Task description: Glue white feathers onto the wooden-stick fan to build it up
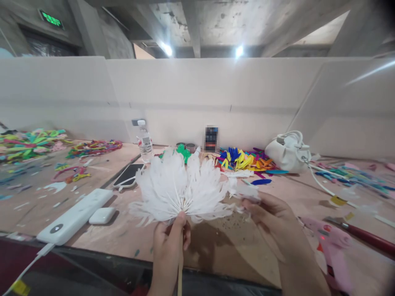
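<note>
A fan of white feathers spreads out above the table, its quills meeting at the top of a thin wooden stick. My left hand is closed round the stick just below that joint, thumb on the near side. To the right, my right hand pinches a loose white feather between thumb and fingers, close to the fan's right edge. Whether that feather touches the fan I cannot tell. Beneath the hands lies a brown board with dark specks on it.
At right lie a pink glue gun and a red-handled tool. Coloured feathers and a white bag sit behind. On the left are a water bottle, a phone, a power strip and a white case.
</note>
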`<state>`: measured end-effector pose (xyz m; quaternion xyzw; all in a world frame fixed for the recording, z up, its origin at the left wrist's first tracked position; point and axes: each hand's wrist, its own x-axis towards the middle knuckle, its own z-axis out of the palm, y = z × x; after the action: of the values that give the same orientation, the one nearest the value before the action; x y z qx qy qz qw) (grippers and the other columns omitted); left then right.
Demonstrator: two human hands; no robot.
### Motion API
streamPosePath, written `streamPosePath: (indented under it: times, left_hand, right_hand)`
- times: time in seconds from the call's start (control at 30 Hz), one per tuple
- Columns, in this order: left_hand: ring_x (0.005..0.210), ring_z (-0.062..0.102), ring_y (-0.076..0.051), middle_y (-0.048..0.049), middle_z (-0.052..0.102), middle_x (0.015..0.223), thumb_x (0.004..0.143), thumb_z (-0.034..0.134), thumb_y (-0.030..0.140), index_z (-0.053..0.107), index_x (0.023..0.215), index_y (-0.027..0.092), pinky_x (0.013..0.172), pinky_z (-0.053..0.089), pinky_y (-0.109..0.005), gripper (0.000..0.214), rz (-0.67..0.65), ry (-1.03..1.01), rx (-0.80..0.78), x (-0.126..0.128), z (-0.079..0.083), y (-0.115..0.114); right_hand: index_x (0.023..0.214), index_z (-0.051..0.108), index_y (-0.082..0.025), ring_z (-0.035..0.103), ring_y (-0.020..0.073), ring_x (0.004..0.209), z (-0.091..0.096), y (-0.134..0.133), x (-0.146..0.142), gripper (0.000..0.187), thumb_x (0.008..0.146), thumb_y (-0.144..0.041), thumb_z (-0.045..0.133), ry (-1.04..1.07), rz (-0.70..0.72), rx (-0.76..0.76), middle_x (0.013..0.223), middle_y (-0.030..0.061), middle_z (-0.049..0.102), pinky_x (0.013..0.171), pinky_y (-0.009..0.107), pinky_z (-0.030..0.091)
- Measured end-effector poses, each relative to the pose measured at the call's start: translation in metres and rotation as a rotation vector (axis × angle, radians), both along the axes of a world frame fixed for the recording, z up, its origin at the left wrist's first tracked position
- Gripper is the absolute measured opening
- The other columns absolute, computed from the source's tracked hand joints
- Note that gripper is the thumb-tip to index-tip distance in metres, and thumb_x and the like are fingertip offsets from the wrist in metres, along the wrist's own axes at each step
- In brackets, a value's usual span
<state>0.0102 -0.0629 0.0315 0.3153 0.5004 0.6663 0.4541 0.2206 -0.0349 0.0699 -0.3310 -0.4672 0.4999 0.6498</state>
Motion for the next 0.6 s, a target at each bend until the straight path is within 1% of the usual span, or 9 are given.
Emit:
streamPosePath:
  times: [0.1, 0.17, 0.2, 0.27, 0.3, 0.37, 0.43, 0.5, 0.6]
  left_hand:
    - [0.043, 0.047, -0.009, 0.002, 0.056, 0.05, 0.072, 0.082, 0.044, 0.06, 0.055, 0.016, 0.043, 0.035, -0.02, 0.04, -0.063, 0.084, -0.008, 0.003, 0.0, -0.003]
    - [0.043, 0.047, -0.009, 0.0022, 0.054, 0.048, 0.074, 0.082, 0.044, 0.059, 0.053, 0.016, 0.044, 0.035, -0.019, 0.041, -0.097, 0.111, -0.011, 0.005, -0.001, -0.004]
    - [0.043, 0.047, -0.008, 0.0024, 0.053, 0.047, 0.074, 0.082, 0.043, 0.059, 0.052, 0.016, 0.044, 0.034, -0.019, 0.042, -0.103, 0.108, -0.009, 0.007, -0.002, -0.004]
    - [0.042, 0.045, -0.008, 0.0029, 0.052, 0.048, 0.073, 0.082, 0.045, 0.059, 0.051, 0.016, 0.041, 0.032, -0.019, 0.043, -0.109, 0.083, -0.008, 0.01, -0.005, -0.004]
    - [0.042, 0.044, -0.008, 0.0031, 0.052, 0.048, 0.073, 0.082, 0.047, 0.059, 0.051, 0.016, 0.04, 0.031, -0.019, 0.044, -0.114, 0.07, -0.009, 0.012, -0.006, -0.004]
    - [0.042, 0.043, -0.008, 0.0032, 0.051, 0.048, 0.075, 0.081, 0.05, 0.059, 0.052, 0.016, 0.04, 0.03, -0.018, 0.047, -0.14, 0.056, -0.009, 0.015, -0.008, -0.004]
    - [0.042, 0.043, -0.008, 0.0031, 0.051, 0.047, 0.076, 0.081, 0.051, 0.058, 0.051, 0.016, 0.04, 0.031, -0.018, 0.048, -0.176, 0.054, -0.005, 0.016, -0.008, -0.004]
    - [0.042, 0.044, -0.008, 0.003, 0.051, 0.047, 0.076, 0.082, 0.05, 0.058, 0.052, 0.016, 0.04, 0.032, -0.017, 0.047, -0.205, 0.043, -0.008, 0.016, -0.009, -0.004]
    - [0.043, 0.044, -0.008, 0.0027, 0.054, 0.049, 0.074, 0.083, 0.05, 0.061, 0.055, 0.016, 0.038, 0.033, -0.017, 0.045, -0.221, -0.008, -0.015, 0.015, -0.009, -0.004]
  right_hand:
    - [0.08, 0.086, -0.031, 0.075, 0.0142, 0.072, -0.003, -0.007, 0.002, 0.023, 0.063, -0.036, 0.101, 0.136, -0.154, 0.001, 0.084, 0.0006, 0.082, 0.06, 0.017, 0.057]
    - [0.081, 0.085, -0.034, 0.076, 0.0144, 0.073, -0.004, -0.013, 0.004, 0.021, 0.065, -0.034, 0.1, 0.189, -0.227, 0.029, 0.084, -0.0011, 0.082, 0.059, 0.016, 0.058]
    - [0.083, 0.085, -0.035, 0.077, 0.0156, 0.076, -0.004, -0.016, 0.004, 0.019, 0.068, -0.033, 0.098, 0.199, -0.246, 0.049, 0.085, -0.0012, 0.082, 0.062, 0.018, 0.06]
    - [0.088, 0.085, -0.035, 0.079, 0.0192, 0.083, -0.005, -0.024, 0.003, 0.016, 0.075, -0.033, 0.094, 0.185, -0.26, 0.072, 0.091, 0.0005, 0.083, 0.073, 0.025, 0.065]
    - [0.089, 0.085, -0.034, 0.079, 0.0205, 0.086, -0.005, -0.028, 0.002, 0.015, 0.077, -0.033, 0.093, 0.177, -0.271, 0.074, 0.093, 0.0013, 0.083, 0.078, 0.028, 0.066]
    - [0.089, 0.084, -0.031, 0.079, 0.0218, 0.089, -0.006, -0.036, 0.002, 0.013, 0.078, -0.032, 0.092, 0.153, -0.301, 0.062, 0.093, 0.0026, 0.083, 0.081, 0.029, 0.065]
    - [0.087, 0.083, -0.027, 0.079, 0.0236, 0.087, -0.008, -0.042, 0.003, 0.012, 0.08, -0.034, 0.09, 0.097, -0.328, 0.045, 0.093, 0.0052, 0.082, 0.076, 0.029, 0.065]
    - [0.091, 0.083, -0.024, 0.078, 0.0246, 0.081, -0.012, -0.045, 0.007, 0.016, 0.081, -0.035, 0.089, 0.022, -0.39, 0.029, 0.092, 0.0077, 0.082, 0.068, 0.029, 0.064]
    - [0.098, 0.082, -0.022, 0.073, 0.0237, 0.067, -0.02, -0.044, 0.014, 0.029, 0.074, -0.033, 0.093, -0.039, -0.587, 0.051, 0.081, 0.0071, 0.08, 0.056, 0.03, 0.058]
